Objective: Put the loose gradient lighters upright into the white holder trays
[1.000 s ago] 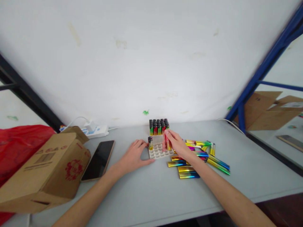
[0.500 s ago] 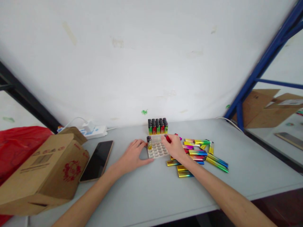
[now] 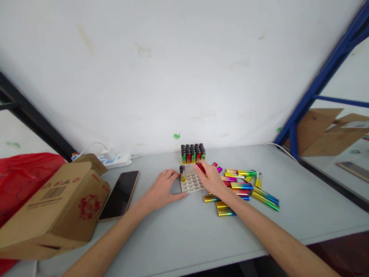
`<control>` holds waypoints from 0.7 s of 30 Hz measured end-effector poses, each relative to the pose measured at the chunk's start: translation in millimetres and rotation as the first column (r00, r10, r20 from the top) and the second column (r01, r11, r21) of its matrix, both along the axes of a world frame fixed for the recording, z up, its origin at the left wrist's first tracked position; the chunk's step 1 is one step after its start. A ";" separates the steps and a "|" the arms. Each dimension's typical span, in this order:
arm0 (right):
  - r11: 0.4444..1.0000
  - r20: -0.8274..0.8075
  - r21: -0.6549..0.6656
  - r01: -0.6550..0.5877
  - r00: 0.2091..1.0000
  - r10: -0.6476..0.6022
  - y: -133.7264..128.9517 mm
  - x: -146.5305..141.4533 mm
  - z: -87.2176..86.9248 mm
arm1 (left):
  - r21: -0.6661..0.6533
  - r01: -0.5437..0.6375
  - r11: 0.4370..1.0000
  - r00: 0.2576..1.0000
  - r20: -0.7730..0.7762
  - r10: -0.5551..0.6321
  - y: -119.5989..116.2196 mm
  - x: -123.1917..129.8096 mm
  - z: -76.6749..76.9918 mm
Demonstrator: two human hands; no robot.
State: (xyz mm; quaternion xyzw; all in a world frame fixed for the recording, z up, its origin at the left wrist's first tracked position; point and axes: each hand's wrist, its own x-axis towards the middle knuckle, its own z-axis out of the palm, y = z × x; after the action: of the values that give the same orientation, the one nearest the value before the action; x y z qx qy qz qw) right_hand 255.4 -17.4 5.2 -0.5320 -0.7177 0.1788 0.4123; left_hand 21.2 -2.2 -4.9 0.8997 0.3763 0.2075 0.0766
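A pale tray with rows of round holes lies on the grey table. My left hand rests at its left side, fingers and thumb stretched apart and touching the tray's edge. In the tray's back left corner stand a couple of black-topped lighters with clear yellowish bodies. Over the tray's right part, my right hand is closed on a red lighter, mostly covered by the fingers. To the right lies a loose pile of shiny metallic-coloured lighters, partly under my right forearm.
Behind the tray stands a block of upright black-topped lighters. On the left are a phone, a cardboard box, a red bag and a white power strip. A blue frame post rises at the right.
My right hand has shifted slightly left over the tray, and the red lighter in it is tilted differently. My left hand stays at the tray's side. The whole view has moved very slightly.
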 end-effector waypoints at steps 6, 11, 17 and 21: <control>0.973 0.120 0.121 -0.194 0.976 0.180 -4.7 -0.6 6.1 | -0.007 -0.011 1.000 1.000 0.004 0.011 -1.4 0.4 1.7; 0.984 0.151 0.032 -0.174 0.974 0.168 -2.1 1.4 3.5 | 0.007 -0.002 1.000 1.000 0.022 0.002 -1.0 0.3 0.3; 0.967 0.207 0.019 -0.253 0.948 0.243 0.3 -1.0 -1.7 | 0.006 0.003 1.000 1.000 0.016 -0.003 -2.6 0.5 1.7; 0.970 0.379 0.033 -0.239 0.901 0.210 -4.0 -10.3 -1.2 | 0.002 0.019 1.000 0.999 0.029 -0.019 -2.3 0.8 2.3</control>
State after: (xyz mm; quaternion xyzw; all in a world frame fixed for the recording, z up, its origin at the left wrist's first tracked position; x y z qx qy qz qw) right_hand 245.1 -21.4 4.0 -0.4534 -0.8458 0.0924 0.2656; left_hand 22.0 -4.5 -2.5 0.9002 0.3664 0.2201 0.0832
